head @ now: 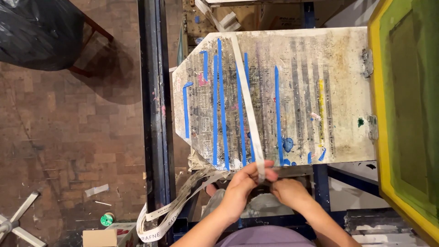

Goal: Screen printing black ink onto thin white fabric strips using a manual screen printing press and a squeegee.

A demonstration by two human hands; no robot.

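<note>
White ribbon (247, 98) already laid across the printing board (338, 68), near end pinched by left hand (241, 188) and right hand (289, 192) at front edge; printed tail (170, 215) dangling, yellow screen frame (376, 114) up.

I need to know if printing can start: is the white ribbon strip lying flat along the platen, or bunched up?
Flat: the white ribbon strip runs straight over the stained white platen board, both hands pinching its near end.
</note>
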